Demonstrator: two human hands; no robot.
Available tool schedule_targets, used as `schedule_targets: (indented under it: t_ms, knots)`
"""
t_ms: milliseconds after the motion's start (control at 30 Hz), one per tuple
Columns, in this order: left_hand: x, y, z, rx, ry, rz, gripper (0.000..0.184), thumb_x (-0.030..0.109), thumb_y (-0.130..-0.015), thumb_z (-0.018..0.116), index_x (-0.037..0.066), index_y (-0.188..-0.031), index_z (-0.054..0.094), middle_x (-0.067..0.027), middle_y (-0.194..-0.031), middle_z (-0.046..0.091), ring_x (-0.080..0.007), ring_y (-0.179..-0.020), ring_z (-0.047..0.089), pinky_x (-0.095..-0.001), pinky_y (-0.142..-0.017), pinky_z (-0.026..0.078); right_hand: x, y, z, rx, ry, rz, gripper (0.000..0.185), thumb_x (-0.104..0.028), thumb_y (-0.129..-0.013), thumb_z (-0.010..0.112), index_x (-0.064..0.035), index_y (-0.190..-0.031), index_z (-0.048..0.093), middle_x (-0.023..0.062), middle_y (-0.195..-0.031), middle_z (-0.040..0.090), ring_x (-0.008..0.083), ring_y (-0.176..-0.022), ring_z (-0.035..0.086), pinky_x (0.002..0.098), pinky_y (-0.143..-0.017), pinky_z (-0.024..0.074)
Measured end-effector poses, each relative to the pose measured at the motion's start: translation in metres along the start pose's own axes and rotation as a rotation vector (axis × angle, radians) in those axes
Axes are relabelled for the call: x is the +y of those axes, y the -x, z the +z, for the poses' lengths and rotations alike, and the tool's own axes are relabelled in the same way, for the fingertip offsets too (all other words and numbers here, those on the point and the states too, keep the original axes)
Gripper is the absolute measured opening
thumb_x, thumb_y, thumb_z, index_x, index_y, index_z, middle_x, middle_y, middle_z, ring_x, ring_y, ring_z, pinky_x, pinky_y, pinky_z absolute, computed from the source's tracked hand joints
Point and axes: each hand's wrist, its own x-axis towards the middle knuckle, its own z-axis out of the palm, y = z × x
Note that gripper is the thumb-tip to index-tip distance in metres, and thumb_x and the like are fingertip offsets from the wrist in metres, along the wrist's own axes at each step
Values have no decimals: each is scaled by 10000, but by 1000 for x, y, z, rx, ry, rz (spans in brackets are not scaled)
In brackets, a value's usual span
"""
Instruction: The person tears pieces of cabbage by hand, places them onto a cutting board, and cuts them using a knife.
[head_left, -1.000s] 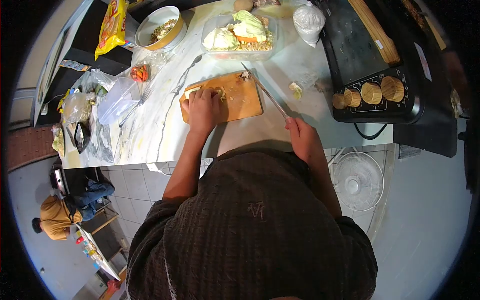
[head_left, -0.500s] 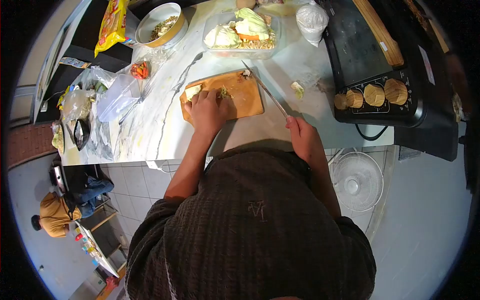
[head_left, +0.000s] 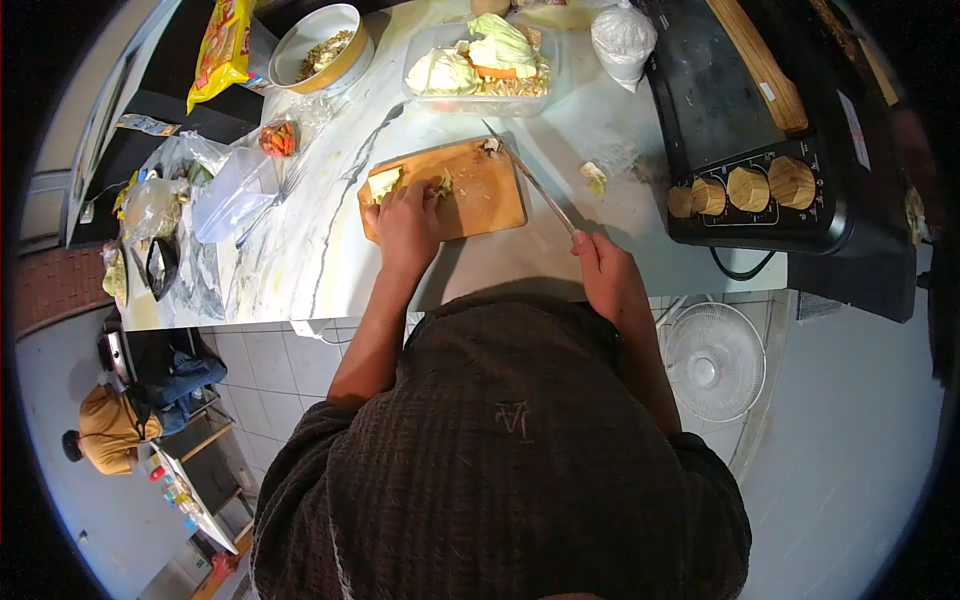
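My left hand is over the left half of a wooden cutting board, its fingers bent and together on cut greens. A pale green cabbage piece shows beside the fingertips, and shredded bits lie to their right. What is under the fingers is hidden. My right hand is closed round the handle of a knife, whose blade points up and left across the board's right edge. Dark scraps sit by the blade. Behind the board, a clear container holds cabbage, carrot and sprouts.
A bowl, red chilies and plastic bags are at the left. A bag of white powder and a black griddle are at the right. A cabbage scrap lies right of the knife. Another person is far left.
My left hand first moved right and then back left on the board, uncovering more of the cabbage piece. My right hand and the knife have hardly moved.
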Motion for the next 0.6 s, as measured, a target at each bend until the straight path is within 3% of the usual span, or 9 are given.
schedule_targets:
  t_ms: [433,600]
  knots:
    - [4,-20,5,50,96,99,287,134,-861,684,122,-1148,668,-58,-983,719,-281,-1009,637,-473,-882,351,1,-1,0,0,16,-20,432,-390,-1059,477,-1,-945,628,278,-868,647,498,-890,623,513,-732,487]
    - [2,-12,0,30,32,59,337,304,-832,726,124,-1115,692,-81,-1043,706,-292,-1018,622,-491,-898,349,3,-2,0,9,24,-31,437,-398,-1057,478,-3,-937,619,279,-867,644,506,-895,614,518,-734,485]
